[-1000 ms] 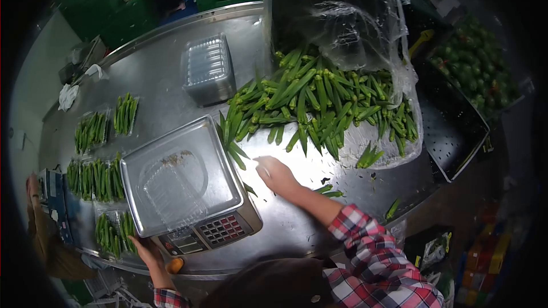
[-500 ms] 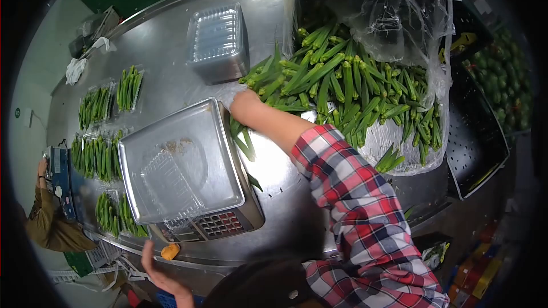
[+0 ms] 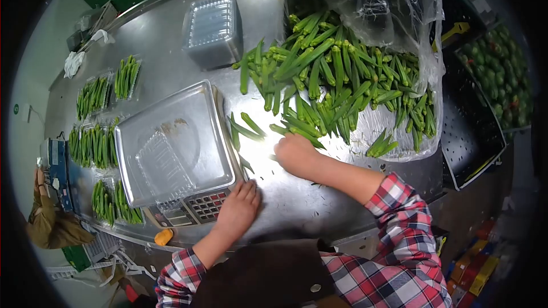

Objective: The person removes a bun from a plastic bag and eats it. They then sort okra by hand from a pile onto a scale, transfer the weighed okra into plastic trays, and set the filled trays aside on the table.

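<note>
Right hand (image 3: pixel 295 154): my fingers (image 3: pixel 281 147) are curled under, knuckles up, at the near edge of the okra pile (image 3: pixel 331 74). They touch the nearest pods. I cannot tell whether a pod is gripped inside the curl.

Left hand (image 3: pixel 238 208): my fingers (image 3: pixel 250 189) lie flat and slightly spread, holding nothing. The fingertips rest against the front right corner of the scale (image 3: pixel 194 114), just beside its keypad (image 3: pixel 206 205).

A clear plastic tray (image 3: pixel 162 168) lies on the scale pan. A few loose pods (image 3: pixel 246 128) lie on the steel table (image 3: pixel 160 74), between the scale and the pile.

The pile lies on a clear plastic sheet (image 3: pixel 394 137) to the right of the scale, beyond my right hand. A stack of clear trays (image 3: pixel 214 23) stands beyond the scale, just left of the pile.

Filled trays of okra (image 3: pixel 94 145) lie in rows to the left of the scale. An orange object (image 3: pixel 163 236) sits at the near table edge, below the scale.

A black crate (image 3: pixel 474 131) stands to the right of the sheet, with a box of round green fruit (image 3: pixel 502 68) beyond it. A co-worker's sleeve (image 3: pixel 48 228) shows at the far left edge.
</note>
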### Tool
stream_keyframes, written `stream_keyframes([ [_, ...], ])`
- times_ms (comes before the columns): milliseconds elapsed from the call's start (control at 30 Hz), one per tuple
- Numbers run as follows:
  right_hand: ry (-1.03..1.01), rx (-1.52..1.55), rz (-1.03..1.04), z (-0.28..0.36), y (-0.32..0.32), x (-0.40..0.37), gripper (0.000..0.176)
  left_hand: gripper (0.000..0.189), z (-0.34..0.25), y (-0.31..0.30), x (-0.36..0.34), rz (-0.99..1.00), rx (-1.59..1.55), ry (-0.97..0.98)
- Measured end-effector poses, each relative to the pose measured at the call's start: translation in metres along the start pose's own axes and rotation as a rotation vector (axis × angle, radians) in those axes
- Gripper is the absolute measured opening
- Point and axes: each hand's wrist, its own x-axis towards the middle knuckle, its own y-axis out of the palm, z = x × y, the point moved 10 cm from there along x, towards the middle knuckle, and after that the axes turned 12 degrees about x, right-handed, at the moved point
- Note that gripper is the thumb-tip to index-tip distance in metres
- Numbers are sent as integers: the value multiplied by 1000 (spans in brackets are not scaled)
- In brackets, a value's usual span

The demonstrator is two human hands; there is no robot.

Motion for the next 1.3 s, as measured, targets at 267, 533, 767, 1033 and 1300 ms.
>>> stream_keyframes([
  [267,68,116,-393,-7,5,84,49,26,16,-1,-13,-27,-108,-111],
  [533,5,187,-300,7,-14,-12,29,33,33,-21,-10,-162,-330,-370],
  [767,-2,-107,-341,18,32,-21,20,55,103,5,78,-145,-213,-763],
  [1033,-52,220,-394,-2,3,-47,24,59,134,66,84,-14,-354,-1022],
  [1300,287,329,-348,-113,-55,-7,41,36,-5,108,72,-295,-2264,-1313],
])
